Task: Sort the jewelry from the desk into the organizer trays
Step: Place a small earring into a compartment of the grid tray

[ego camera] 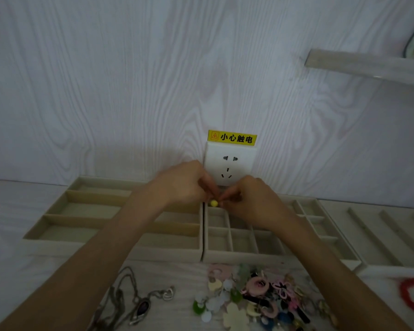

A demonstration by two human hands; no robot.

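A small round yellow bead [213, 203], matte and ball-shaped, sits between the two hands, above the back-left corner of the gridded tray [244, 242]. The left hand [184, 185] and the right hand [249, 199] meet over it, fingers [208, 187] curled inward and pinched together on the bead or on whatever it hangs from; the fastening itself is too small and blurred to make out. Both bare forearms reach in from the lower edge.

The gridded tray is a pale beige, fabric-lined box split into small square compartments. Touching its left side is a long-slot tray [81, 211] of the same soft lining, divided into wide horizontal channels. To the right lies a ridged tray [387, 237] with slanting raised bars.

In front of the trays, on the whitish wood-grain tabletop [22, 259], lies a loose heap of earrings [256, 297]: glossy discs, hearts, flower shapes and rings in pink, cream, green and blue. To its left is a tangled metal chain necklace [134, 299] with a dark oval pendant. A red curved piece [411, 292] lies at the far right.

Behind, a white wall socket [230, 166] carries a yellow warning label [232, 138].
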